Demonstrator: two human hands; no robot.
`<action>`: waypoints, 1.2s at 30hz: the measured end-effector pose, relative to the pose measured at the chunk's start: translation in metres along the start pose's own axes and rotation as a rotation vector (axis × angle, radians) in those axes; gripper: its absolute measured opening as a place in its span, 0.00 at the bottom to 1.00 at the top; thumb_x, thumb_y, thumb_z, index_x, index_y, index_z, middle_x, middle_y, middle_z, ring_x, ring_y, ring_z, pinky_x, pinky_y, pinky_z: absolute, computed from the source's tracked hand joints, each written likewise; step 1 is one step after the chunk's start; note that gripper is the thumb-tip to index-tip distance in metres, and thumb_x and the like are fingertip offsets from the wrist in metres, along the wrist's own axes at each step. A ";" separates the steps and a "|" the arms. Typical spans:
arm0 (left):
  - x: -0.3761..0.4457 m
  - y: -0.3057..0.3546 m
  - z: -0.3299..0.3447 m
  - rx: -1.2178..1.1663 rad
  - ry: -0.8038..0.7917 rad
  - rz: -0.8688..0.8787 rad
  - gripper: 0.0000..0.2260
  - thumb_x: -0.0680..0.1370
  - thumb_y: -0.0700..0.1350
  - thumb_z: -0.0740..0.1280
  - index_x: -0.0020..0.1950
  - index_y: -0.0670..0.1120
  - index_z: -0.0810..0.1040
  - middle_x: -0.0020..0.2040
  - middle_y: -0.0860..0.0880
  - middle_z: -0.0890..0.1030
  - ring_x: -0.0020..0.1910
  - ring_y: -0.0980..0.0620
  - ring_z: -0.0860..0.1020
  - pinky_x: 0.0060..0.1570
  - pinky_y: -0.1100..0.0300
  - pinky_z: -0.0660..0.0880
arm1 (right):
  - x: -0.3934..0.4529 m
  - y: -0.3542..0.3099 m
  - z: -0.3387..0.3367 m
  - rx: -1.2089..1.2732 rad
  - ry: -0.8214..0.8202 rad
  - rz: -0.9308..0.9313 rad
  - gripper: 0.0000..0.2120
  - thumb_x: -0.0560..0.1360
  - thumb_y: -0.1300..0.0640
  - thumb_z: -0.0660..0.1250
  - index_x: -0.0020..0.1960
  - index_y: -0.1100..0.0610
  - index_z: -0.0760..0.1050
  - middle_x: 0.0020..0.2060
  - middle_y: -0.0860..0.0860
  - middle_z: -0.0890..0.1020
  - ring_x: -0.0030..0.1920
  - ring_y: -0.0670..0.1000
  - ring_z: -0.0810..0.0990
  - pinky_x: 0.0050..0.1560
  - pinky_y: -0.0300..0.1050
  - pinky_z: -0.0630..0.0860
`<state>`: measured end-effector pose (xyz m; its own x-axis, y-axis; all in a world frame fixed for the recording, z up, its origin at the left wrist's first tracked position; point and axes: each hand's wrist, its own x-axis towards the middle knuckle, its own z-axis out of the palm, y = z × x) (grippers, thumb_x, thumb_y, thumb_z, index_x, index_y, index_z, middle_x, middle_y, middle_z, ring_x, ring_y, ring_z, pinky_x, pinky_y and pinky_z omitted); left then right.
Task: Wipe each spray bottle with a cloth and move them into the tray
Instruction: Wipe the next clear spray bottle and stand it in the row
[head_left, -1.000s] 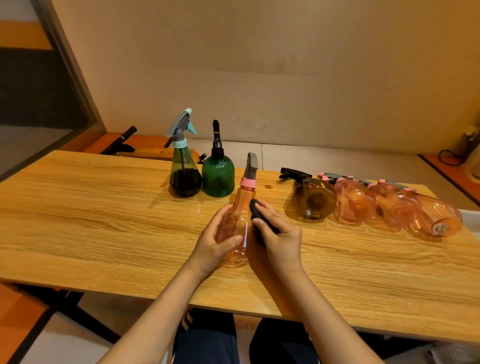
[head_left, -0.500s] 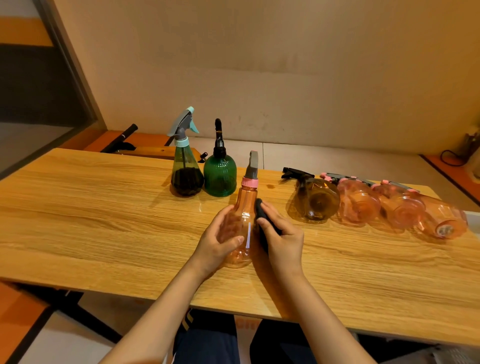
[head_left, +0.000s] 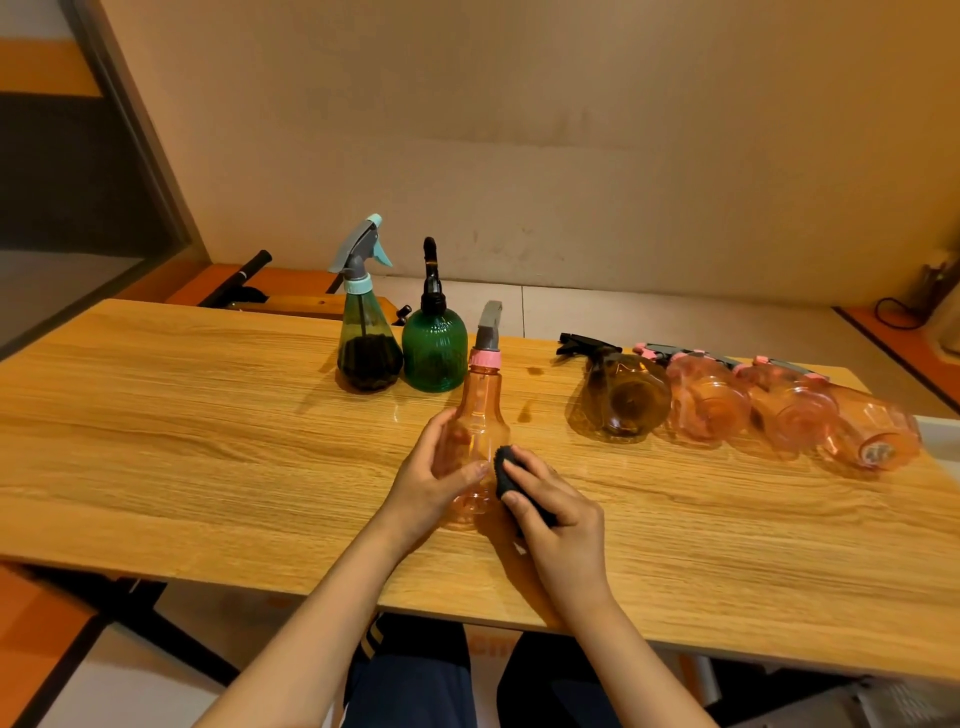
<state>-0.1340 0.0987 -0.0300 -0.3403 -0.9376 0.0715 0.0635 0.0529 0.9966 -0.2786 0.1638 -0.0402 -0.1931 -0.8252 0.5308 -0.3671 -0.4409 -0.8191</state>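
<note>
A pink spray bottle (head_left: 480, 410) with a grey nozzle stands upright near the middle of the wooden table (head_left: 208, 441). My left hand (head_left: 431, 480) grips its lower body from the left. My right hand (head_left: 558, 514) holds a dark cloth (head_left: 506, 470) and presses it against the bottle's lower right side. Behind stand a teal-topped bottle (head_left: 366, 332) with dark liquid and a green bottle (head_left: 434, 338). To the right, an amber bottle (head_left: 621, 397) and three pink bottles (head_left: 709, 397) lie on their sides in a row. No tray is clearly visible.
A white edge (head_left: 937, 434) shows past the table's far right end. A wooden bench with a black handle (head_left: 249, 273) lies behind the table on the left. The wall (head_left: 519, 156) runs close behind. My knees are under the table's near edge.
My right hand with the cloth has slid down the bottle from its upper part to its lower right side. My left hand keeps its grip; the bottle stays in place.
</note>
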 end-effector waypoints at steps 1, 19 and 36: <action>0.000 0.000 -0.001 -0.017 0.007 -0.006 0.29 0.63 0.52 0.74 0.63 0.54 0.70 0.57 0.52 0.79 0.54 0.60 0.80 0.50 0.64 0.76 | 0.000 -0.001 0.000 -0.004 -0.002 -0.008 0.17 0.71 0.53 0.66 0.59 0.55 0.76 0.57 0.40 0.77 0.61 0.42 0.75 0.62 0.34 0.68; 0.006 -0.001 -0.012 -0.192 0.006 -0.105 0.47 0.50 0.66 0.80 0.63 0.51 0.70 0.53 0.49 0.82 0.55 0.53 0.80 0.50 0.62 0.77 | -0.001 0.005 0.003 -0.048 -0.040 -0.158 0.17 0.71 0.56 0.68 0.59 0.58 0.76 0.58 0.46 0.78 0.61 0.46 0.76 0.62 0.36 0.69; 0.003 0.000 -0.014 -0.192 -0.013 -0.113 0.49 0.54 0.60 0.82 0.70 0.45 0.69 0.61 0.42 0.79 0.58 0.47 0.79 0.50 0.58 0.78 | -0.002 0.008 0.003 -0.063 -0.001 -0.138 0.18 0.70 0.59 0.70 0.59 0.58 0.75 0.59 0.41 0.77 0.61 0.45 0.76 0.62 0.36 0.69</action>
<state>-0.1217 0.0915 -0.0305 -0.3676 -0.9292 -0.0386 0.2010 -0.1199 0.9722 -0.2783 0.1602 -0.0487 -0.1361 -0.7585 0.6373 -0.4467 -0.5272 -0.7228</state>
